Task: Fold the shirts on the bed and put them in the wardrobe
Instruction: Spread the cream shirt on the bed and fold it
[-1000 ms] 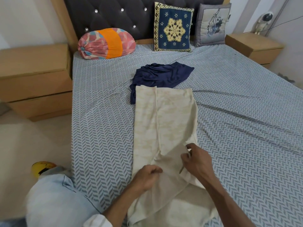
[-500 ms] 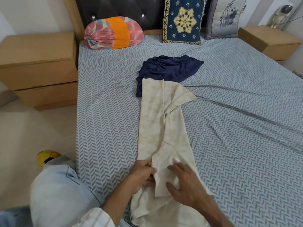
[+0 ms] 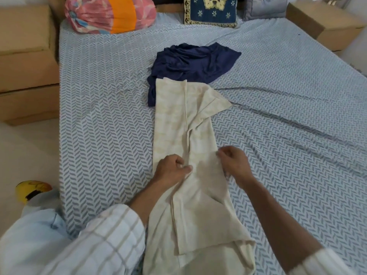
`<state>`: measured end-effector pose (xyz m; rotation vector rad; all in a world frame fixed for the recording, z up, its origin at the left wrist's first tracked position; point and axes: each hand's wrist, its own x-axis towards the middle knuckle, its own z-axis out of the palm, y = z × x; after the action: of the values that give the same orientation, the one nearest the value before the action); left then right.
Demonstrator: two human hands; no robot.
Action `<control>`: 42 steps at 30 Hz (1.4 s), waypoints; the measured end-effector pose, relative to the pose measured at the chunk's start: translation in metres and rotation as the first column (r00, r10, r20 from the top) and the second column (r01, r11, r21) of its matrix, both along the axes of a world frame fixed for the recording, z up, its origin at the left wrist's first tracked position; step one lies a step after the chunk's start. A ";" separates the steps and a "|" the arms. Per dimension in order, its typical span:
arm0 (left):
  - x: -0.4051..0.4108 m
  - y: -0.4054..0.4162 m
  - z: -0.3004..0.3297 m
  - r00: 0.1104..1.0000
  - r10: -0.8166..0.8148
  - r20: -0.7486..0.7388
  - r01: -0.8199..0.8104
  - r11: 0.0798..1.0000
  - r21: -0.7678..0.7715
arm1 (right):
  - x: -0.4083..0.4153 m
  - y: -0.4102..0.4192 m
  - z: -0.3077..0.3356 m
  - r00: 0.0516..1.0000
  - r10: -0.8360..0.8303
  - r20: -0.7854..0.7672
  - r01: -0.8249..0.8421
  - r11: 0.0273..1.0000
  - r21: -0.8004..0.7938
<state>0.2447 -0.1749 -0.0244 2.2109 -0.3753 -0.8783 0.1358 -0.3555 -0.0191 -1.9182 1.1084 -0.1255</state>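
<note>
A cream shirt [image 3: 174,124] lies lengthwise on the bed [image 3: 288,135], folded into a long narrow strip, with a sleeve corner sticking out to the right at its far end. My left hand [image 3: 171,169] grips the fabric near the strip's centre seam with curled fingers. My right hand [image 3: 233,162] pinches the strip's right edge. A crumpled navy shirt [image 3: 190,64] lies just beyond the cream one, touching its far end.
A pink and orange bolster [image 3: 109,14], a blue patterned cushion [image 3: 210,13] and a grey cushion [image 3: 266,7] line the head of the bed. Wooden bedside cabinets stand at the left [image 3: 25,62] and right [image 3: 325,24]. A yellow object [image 3: 29,190] lies on the floor.
The shirt's right side was folded in over the middle, narrowing the strip. Both hands have moved further up the shirt, and my right hand went from lying flat to pinching the edge.
</note>
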 end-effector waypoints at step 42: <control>0.023 -0.037 0.006 0.990 -0.078 -0.120 0.113 0.942 0.317 | 0.266 -0.159 -0.027 0.971 -0.236 0.048 0.238 0.970 -0.045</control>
<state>0.2675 -0.2120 -0.0186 2.4461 -0.3067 -1.1760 0.4017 -0.5143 -0.0457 -1.8118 1.3143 -0.3274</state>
